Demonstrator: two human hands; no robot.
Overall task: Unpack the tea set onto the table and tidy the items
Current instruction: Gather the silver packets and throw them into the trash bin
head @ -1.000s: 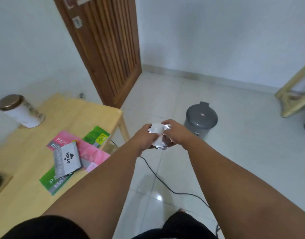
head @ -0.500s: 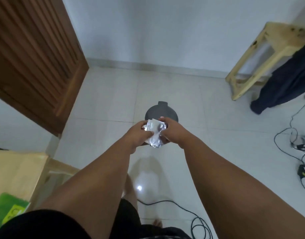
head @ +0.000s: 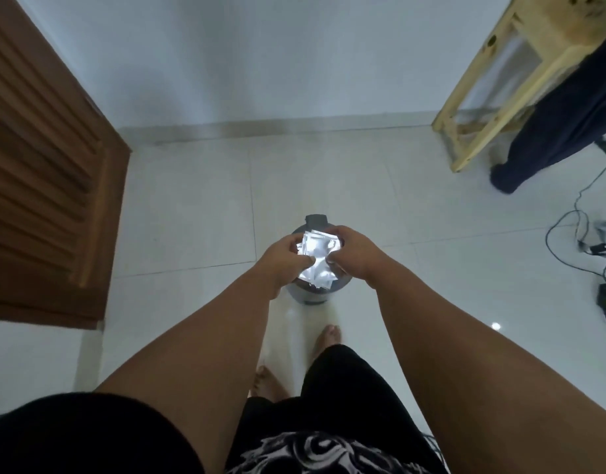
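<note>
— Over the grey bin (head: 312, 295) on the tiled floor (head: 192, 206), what are the hands holding?
— Both grip one crumpled silvery wrapper (head: 316, 260): the left hand (head: 284, 256) pinches its left edge, the right hand (head: 354, 253) its right.
— And the bin itself?
— Mostly hidden beneath the wrapper, lid shut as far as I can see. A wooden door (head: 48, 172) stands left, and a pale wooden stool (head: 493, 80) far right.

Silver wrappers (head: 317, 263), grey bin (head: 312, 295)
</note>
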